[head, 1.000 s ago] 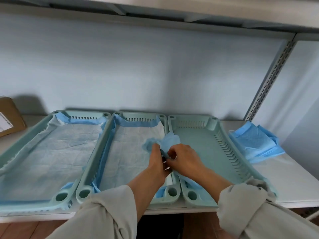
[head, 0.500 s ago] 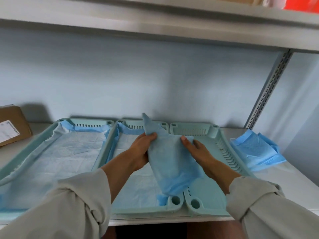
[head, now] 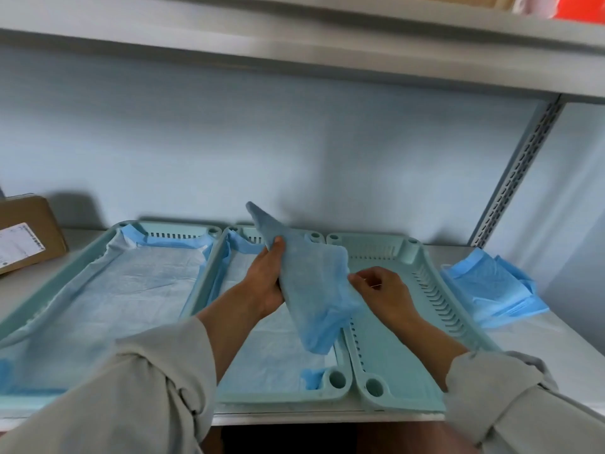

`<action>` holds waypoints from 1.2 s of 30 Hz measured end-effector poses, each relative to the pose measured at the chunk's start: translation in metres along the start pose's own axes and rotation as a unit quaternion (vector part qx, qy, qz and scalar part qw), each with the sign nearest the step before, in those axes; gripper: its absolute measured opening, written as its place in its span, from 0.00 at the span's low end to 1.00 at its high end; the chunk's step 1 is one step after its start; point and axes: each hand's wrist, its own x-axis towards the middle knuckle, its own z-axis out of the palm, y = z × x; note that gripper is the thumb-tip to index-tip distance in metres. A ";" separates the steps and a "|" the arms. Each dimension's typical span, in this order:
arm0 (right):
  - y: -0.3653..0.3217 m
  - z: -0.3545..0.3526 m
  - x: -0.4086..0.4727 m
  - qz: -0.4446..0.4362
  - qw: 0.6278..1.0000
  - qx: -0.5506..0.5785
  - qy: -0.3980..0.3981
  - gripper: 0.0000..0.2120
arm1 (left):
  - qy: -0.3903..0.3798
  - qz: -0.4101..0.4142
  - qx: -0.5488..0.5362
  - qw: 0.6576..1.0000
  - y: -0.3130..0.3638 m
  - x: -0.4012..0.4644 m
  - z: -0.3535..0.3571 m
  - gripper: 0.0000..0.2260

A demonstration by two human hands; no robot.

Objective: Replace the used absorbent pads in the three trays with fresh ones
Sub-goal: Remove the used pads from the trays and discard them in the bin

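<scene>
Folded blue pad (head: 314,290) is held up at frame centre, above the seam between middle tray (head: 337,380) and right tray (head: 422,257). It is gripped by the left hand (head: 266,280) along its left edge, thumb on top; its right edge is pinched by the right hand (head: 381,290). A second ago the pad was bunched low between both hands; it has since been raised and partly opened, one corner pointing up. Judged: unfolding under way, pad meant for the bare right tray. Left tray (head: 98,257) and middle tray are already lined. Crumpled blue pads (head: 491,286) lie on the shelf (head: 556,339) at right. Cardboard box (head: 26,234) sits at far left.
</scene>
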 end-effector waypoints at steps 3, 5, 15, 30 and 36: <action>-0.022 0.004 -0.013 0.024 0.994 -0.057 -0.091 0.27 | 0.054 0.020 -0.030 0.998 -0.010 0.006 0.006 0.19; -0.030 0.005 -0.022 0.107 0.973 -0.043 -0.200 0.31 | 0.082 0.040 -0.041 0.995 -0.014 0.010 0.010 0.19; -0.013 0.014 -0.016 0.315 0.833 0.454 -0.044 0.14 | 0.144 0.046 -0.167 0.974 -0.023 0.017 0.016 0.19; -0.003 0.014 -0.028 -0.171 0.976 0.041 -0.128 0.25 | -0.014 -0.041 -0.161 0.986 -0.035 0.007 0.027 0.18; 0.006 0.015 -0.033 -0.159 0.901 -0.308 -0.260 0.18 | -0.033 -0.021 -0.121 0.992 -0.031 0.011 0.006 0.20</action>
